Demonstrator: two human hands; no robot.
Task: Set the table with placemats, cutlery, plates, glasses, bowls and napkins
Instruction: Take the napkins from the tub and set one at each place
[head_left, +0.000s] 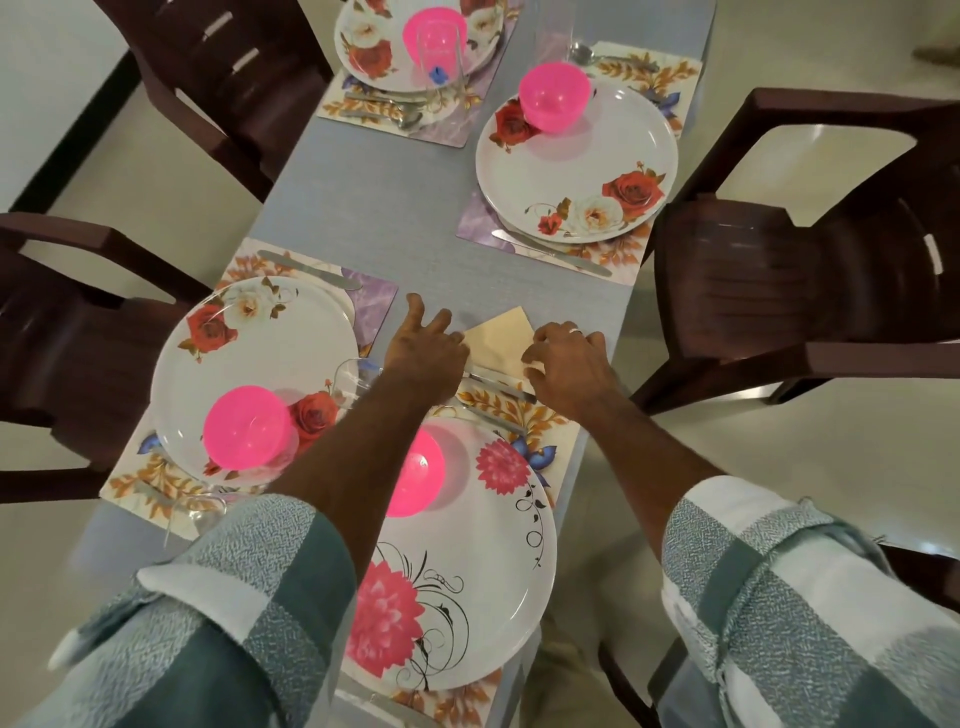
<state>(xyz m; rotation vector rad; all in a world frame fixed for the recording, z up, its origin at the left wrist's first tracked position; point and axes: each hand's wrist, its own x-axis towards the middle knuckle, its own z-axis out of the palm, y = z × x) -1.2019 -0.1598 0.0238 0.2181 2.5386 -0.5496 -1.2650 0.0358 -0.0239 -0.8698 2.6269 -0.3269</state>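
A cream napkin (501, 338) near the table's (363, 208) right edge was touched by loosely curled left hand (426, 345) and right hand (566, 364).

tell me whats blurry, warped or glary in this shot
Head view: wide-angle lens bows the chairs and table edge outward; the sleeves at the bottom are soft, the hands over the napkin fairly sharp; the pink bowls glow oversaturated; the drinking glass is hard to make out.
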